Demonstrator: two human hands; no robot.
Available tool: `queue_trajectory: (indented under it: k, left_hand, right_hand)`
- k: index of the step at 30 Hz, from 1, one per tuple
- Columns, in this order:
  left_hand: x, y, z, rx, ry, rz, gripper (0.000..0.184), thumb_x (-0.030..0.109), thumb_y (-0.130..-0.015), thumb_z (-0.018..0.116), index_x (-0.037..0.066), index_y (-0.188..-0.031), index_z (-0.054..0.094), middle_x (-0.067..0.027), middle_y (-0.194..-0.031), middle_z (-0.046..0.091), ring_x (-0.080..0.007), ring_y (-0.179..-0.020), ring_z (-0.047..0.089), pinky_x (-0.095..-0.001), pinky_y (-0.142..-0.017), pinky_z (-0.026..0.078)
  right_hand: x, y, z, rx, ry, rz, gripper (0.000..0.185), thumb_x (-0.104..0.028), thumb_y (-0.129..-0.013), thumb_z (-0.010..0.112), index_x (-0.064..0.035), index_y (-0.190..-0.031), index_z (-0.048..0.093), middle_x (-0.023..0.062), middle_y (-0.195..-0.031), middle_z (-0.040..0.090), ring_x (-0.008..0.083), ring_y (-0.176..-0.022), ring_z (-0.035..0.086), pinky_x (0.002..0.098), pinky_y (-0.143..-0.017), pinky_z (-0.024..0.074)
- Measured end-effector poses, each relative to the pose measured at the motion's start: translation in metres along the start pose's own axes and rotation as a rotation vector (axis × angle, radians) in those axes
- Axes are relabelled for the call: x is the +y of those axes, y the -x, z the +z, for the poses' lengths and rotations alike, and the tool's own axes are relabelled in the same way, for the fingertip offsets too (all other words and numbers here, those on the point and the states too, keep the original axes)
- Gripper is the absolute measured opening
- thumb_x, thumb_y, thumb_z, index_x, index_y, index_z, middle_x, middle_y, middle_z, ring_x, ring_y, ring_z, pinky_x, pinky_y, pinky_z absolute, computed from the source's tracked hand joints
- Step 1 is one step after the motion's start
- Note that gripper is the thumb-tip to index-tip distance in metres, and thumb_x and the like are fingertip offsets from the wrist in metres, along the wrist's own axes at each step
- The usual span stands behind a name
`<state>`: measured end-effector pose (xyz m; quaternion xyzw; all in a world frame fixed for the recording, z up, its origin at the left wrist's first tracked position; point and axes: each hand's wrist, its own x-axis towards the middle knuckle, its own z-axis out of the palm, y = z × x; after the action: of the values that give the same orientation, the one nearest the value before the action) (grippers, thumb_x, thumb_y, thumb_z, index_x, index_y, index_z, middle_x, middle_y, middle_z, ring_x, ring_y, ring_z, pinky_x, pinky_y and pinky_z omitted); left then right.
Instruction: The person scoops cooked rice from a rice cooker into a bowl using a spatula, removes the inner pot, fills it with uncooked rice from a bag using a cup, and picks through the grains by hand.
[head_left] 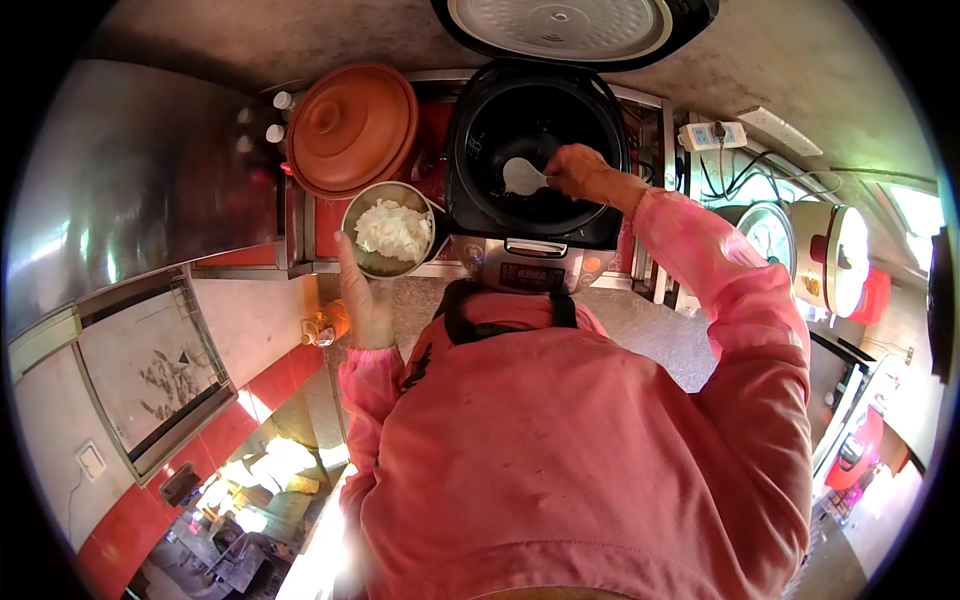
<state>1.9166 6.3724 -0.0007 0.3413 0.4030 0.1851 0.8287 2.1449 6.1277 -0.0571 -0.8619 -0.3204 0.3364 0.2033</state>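
My right hand [585, 175] is closed around the handle of a white rice paddle [522, 177]. The paddle's broad end is inside the dark pot of an open rice cooker [535, 112], where a few pale grains stick to the wall. On the left, my left hand [368, 305] supports a metal bowl [380, 265] at its near left side; one digit lies along the outside and the other fingers are mostly hidden. White rice [393, 231] is heaped in the bowl, which sits beside the cooker.
A brown clay pot lid [352, 130] lies behind the bowl. The cooker's raised lid [560, 25] leans toward the wall. On the right are a power strip [712, 136], cables and another cooker [815, 255]. An orange-filled bottle [325, 324] stands lower left.
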Motion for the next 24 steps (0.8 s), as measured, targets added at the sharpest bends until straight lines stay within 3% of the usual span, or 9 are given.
queue_trajectory:
  k: [5, 8, 13, 17, 23, 24]
  left_hand:
    - [0.002, -0.003, 0.004, -0.025, -0.007, -0.004, 0.068, 0.048, -0.081, 0.06, 0.004, -0.128, 0.039, -0.0091, -0.131, 0.042, -0.022, -0.12, 0.041, -0.0394, -0.101, 0.035]
    - [0.0, -0.01, 0.004, -0.003, -0.021, -0.013, 0.068, 0.047, -0.081, 0.061, 0.004, -0.128, 0.039, -0.009, -0.131, 0.042, -0.0218, -0.12, 0.04, -0.0394, -0.101, 0.034]
    - [0.001, -0.013, 0.01, -0.045, -0.028, -0.033, 0.067, 0.047, -0.081, 0.06, 0.005, -0.129, 0.039, -0.008, -0.132, 0.042, -0.0213, -0.121, 0.039, -0.0393, -0.101, 0.033]
    - [0.003, -0.013, 0.008, -0.002, -0.016, -0.046, 0.06, 0.045, -0.083, 0.059, 0.008, -0.127, 0.043, -0.0068, -0.13, 0.044, -0.0226, -0.12, 0.041, -0.0411, -0.1, 0.035]
    - [0.002, -0.02, -0.003, -0.011, -0.03, -0.054, 0.06, 0.045, -0.083, 0.058, 0.009, -0.128, 0.041, -0.0069, -0.131, 0.043, -0.0236, -0.121, 0.04, -0.0417, -0.099, 0.036]
    - [0.002, -0.018, 0.0, -0.011, -0.033, -0.057, 0.06, 0.045, -0.084, 0.057, 0.009, -0.128, 0.041, -0.0069, -0.132, 0.043, -0.0236, -0.122, 0.039, -0.0419, -0.099, 0.036]
  right_hand:
    - [0.014, -0.007, 0.015, -0.099, -0.473, 0.132, 0.016, -0.012, -0.078, 0.06, -0.0026, -0.089, 0.067, 0.0072, -0.063, 0.063, 0.0123, -0.049, 0.059, 0.0261, -0.05, 0.0488]
    - [0.022, -0.008, 0.025, -0.102, -0.765, 0.097, 0.016, -0.011, -0.08, 0.06, 0.0004, -0.09, 0.067, 0.0074, -0.064, 0.063, 0.0114, -0.052, 0.059, 0.0231, -0.048, 0.0478]
    - [0.001, 0.01, 0.016, -0.038, -0.916, 0.035, 0.02, -0.01, -0.082, 0.059, 0.0021, -0.097, 0.065, 0.0075, -0.067, 0.063, 0.0097, -0.054, 0.058, 0.0203, -0.048, 0.0449]
    - [0.008, 0.009, 0.025, 0.006, -0.99, 0.05, 0.022, -0.012, -0.083, 0.058, 0.0011, -0.099, 0.065, 0.006, -0.068, 0.063, 0.0085, -0.053, 0.057, 0.0194, -0.046, 0.0428]
    - [0.0, 0.006, 0.027, 0.042, -0.615, 0.027, 0.018, -0.011, -0.081, 0.059, 0.0021, -0.091, 0.066, 0.0079, -0.064, 0.063, 0.0113, -0.053, 0.059, 0.0223, -0.049, 0.0475]
    - [0.001, 0.007, 0.025, 0.024, -0.687, 0.031, 0.018, -0.011, -0.081, 0.059, 0.002, -0.091, 0.066, 0.0081, -0.065, 0.063, 0.0115, -0.053, 0.059, 0.0223, -0.049, 0.0475]
